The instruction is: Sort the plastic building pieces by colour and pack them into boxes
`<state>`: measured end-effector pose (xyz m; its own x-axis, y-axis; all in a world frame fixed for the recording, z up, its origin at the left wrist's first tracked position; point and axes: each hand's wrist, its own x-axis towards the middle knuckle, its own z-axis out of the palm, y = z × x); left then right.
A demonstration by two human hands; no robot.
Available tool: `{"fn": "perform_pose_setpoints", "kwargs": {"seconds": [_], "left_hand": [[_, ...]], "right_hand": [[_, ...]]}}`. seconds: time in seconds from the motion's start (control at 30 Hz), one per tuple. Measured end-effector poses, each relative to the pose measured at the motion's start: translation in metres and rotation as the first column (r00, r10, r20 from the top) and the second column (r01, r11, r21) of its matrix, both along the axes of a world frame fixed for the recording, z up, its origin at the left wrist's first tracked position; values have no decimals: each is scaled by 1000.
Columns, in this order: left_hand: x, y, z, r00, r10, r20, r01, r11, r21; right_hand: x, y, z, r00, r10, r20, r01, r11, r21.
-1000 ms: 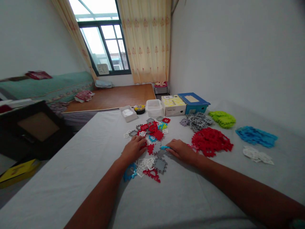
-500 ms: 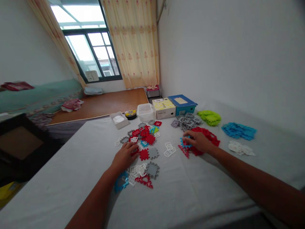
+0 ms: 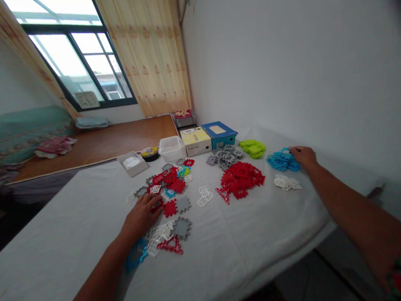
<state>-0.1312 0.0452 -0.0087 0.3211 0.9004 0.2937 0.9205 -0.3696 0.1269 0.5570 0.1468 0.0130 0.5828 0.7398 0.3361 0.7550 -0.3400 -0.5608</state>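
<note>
At the blue pile (image 3: 282,162), the right hand (image 3: 303,157) pinches one blue piece (image 3: 285,151);
the left hand (image 3: 140,214) lies with grip loosely open, touching red pieces (image 3: 159,203).

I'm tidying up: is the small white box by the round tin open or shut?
Open; white contents show inside the small white box, uncovered.

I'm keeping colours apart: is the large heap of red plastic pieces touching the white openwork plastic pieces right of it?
Apart. The head view shows a strip of pale tablecloth between the right edge of the red heap and the white openwork pieces.
</note>
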Motion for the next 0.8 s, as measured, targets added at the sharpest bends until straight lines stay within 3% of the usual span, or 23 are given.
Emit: {"fn": "perform_pose_setpoints", "kwargs": {"seconds": [0.07, 0.17, 0.3, 0.37, 0.47, 0.53, 0.6, 0.67, 0.8], "left_hand": [[1, -1, 1, 1000, -1, 2, 1, 1000, 0], [4, -3, 4, 1000, -7, 2, 7, 1000, -12], [9, -7, 9, 1000, 3, 6, -2, 1000, -21], [13, -10, 12, 1000, 1, 8, -1, 1000, -30], [18, -14, 19, 1000, -24, 18, 25, 998, -55], [21, -15, 22, 998, -61, 22, 63, 995, -73], [22, -16, 23, 996, -92, 17, 93, 993, -76], [22, -16, 23, 995, -101, 9, 102, 993, -66], [19, -16, 22, 994, -110, 14, 111, 991, -71]], "right_hand": [[2, -1, 0, 1000, 0, 21, 1, 999, -38], [-15, 2, 6, 987, 71, 141, -77, 997, 33], [-91, 12, 16, 877, 319, 359, -385, 913, 131], [-148, 12, 16, 766, 507, 394, -581, 809, 89], [-240, 2, 10, 477, 789, 386, -852, 523, -15], [-296, -4, 4, 276, 882, 383, -935, 339, -106], [-342, -4, 0, 142, 916, 376, -954, 228, -193], [-378, 3, 0, 101, 927, 361, -948, 200, -249], [-424, 28, 2, 136, 932, 336, -907, 254, -336]]}}
